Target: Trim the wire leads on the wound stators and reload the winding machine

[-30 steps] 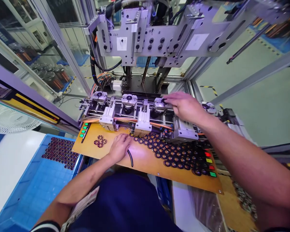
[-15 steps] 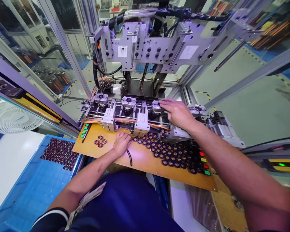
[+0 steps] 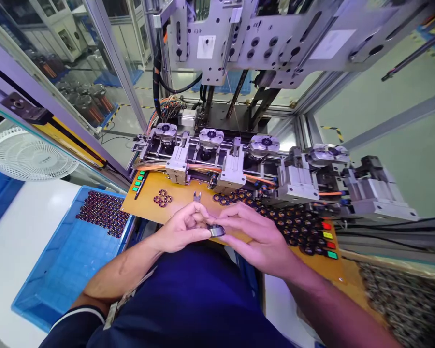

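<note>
In front of my body, my left hand (image 3: 184, 228) pinches a small ring-shaped stator core (image 3: 217, 231) with a metal rim between thumb and fingers. My right hand (image 3: 255, 234) closes on the same core from the right, thumb below and fingertips above. Beyond my left fingers, the metal jaws of small cutters (image 3: 197, 196) point away over the brown board (image 3: 145, 205); their handles are hidden by my hands. Several wound stators (image 3: 163, 198) form a little cluster to the left. Many dark stators (image 3: 290, 224) cover the board's right part.
A machine with several round clamping fixtures (image 3: 210, 137) stands behind the board, below a large metal plate (image 3: 261, 43). Green buttons (image 3: 138, 181) sit at left, coloured buttons (image 3: 326, 235) at right. A blue tray (image 3: 58, 270) holds many small stators. A white fan (image 3: 34, 154) stands left.
My right hand has left the third fixture and come down to my left hand. My left hand has lifted off the board, and both now hold a stator core. The view has shifted.
</note>
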A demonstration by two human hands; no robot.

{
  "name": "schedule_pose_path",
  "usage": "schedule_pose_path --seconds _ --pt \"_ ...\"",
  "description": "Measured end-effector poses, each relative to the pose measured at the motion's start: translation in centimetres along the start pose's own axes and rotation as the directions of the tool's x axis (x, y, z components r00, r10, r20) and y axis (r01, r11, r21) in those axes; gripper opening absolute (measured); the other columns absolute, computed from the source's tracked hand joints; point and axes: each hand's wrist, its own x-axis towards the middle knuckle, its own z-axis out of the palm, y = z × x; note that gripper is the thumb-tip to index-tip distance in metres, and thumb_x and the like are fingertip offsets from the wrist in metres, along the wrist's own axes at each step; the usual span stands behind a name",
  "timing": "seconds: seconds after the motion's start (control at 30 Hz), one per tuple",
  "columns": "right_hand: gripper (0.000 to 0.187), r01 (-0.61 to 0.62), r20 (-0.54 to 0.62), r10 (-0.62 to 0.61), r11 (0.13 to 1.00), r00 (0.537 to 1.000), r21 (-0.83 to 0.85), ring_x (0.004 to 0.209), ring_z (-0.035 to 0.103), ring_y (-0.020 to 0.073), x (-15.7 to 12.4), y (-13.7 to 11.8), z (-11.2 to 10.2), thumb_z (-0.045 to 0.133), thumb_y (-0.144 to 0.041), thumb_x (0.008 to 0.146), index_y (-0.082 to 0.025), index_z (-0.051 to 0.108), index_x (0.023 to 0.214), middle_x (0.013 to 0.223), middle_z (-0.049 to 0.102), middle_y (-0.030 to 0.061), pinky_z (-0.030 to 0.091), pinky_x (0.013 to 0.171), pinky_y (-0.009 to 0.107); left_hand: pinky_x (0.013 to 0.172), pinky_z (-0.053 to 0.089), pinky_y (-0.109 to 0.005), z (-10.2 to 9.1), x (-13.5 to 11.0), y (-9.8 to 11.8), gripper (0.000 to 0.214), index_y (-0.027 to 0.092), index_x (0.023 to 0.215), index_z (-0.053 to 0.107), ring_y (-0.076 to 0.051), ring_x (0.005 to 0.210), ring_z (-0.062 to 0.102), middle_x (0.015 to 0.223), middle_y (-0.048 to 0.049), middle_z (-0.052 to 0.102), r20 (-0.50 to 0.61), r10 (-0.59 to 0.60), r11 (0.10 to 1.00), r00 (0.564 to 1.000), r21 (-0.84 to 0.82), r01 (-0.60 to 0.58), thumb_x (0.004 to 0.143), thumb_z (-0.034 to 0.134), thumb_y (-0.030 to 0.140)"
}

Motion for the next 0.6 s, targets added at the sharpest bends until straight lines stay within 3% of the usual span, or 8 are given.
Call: schedule_pose_path --seconds 0.17,0.3,0.43,0.5,0.6 --pt "0.036 0.048 -0.097 -0.070 0.976 0.993 -0.214 0.083 0.064 0.0235 0.3 -0.6 0.3 0.068 -0.009 0.085 -0.023 0.063 0.118 0.092 0.066 0.0091 0.055 0.071 0.041 0.074 0.053 -0.025 1.0 0.1 -1.2 0.048 0.021 0.095 0.052 -0.011 0.077 0.067 0.089 -0.0017 0.067 -0.133 -0.028 0.984 0.991 -0.177 0.004 0.068 0.087 0.040" --pt "0.034 0.022 -0.131 -0.050 0.978 0.990 -0.205 0.085 0.062 0.0238 0.5 -0.9 0.4 0.068 -0.008 0.084 -0.024 0.063 0.114 0.092 0.064 0.0089 0.055 0.072 0.041 0.074 0.056 -0.030 1.5 0.1 -1.2 0.049 0.019 0.100 0.060 -0.016 0.076 0.069 0.082 -0.0043 0.068 -0.125 -0.094 0.962 0.988 -0.267 0.058 0.072 0.081 0.054" --pt "0.031 0.040 -0.139 -0.069 0.979 0.988 -0.202 0.083 0.061 0.0227 0.7 -0.6 0.4 0.069 -0.007 0.082 -0.022 0.062 0.108 0.090 0.064 0.0088 0.055 0.071 0.040 0.072 0.056 -0.028 1.5 0.0 -1.1 0.049 0.018 0.099 0.066 -0.013 0.070 0.067 0.081 -0.0032 0.069 -0.149 -0.114 0.961 0.982 -0.269 0.071 0.070 0.083 0.053" --pt "0.029 0.013 -0.119 -0.033 0.986 0.992 -0.166 0.085 0.062 0.0228 0.9 -0.5 0.2 0.068 -0.010 0.084 -0.022 0.062 0.110 0.093 0.065 0.0092 0.056 0.073 0.040 0.069 0.054 -0.025 1.2 -0.1 -1.2 0.046 0.017 0.102 0.068 -0.012 0.069 0.066 0.080 -0.0028 0.069 -0.180 -0.104 0.971 0.978 -0.230 0.061 0.071 0.084 0.048" --pt "0.020 -0.056 0.009 0.056 0.996 0.998 -0.065 0.097 0.064 0.0233 1.1 -0.4 -0.5 0.065 -0.015 0.090 -0.023 0.065 0.108 0.106 0.065 0.0109 0.057 0.081 0.039 0.071 0.052 -0.023 0.9 -0.3 -1.2 0.039 0.017 0.107 0.071 -0.011 0.073 0.065 0.084 -0.0033 0.070 -0.193 -0.084 0.989 0.978 -0.140 0.057 0.075 0.083 0.037"
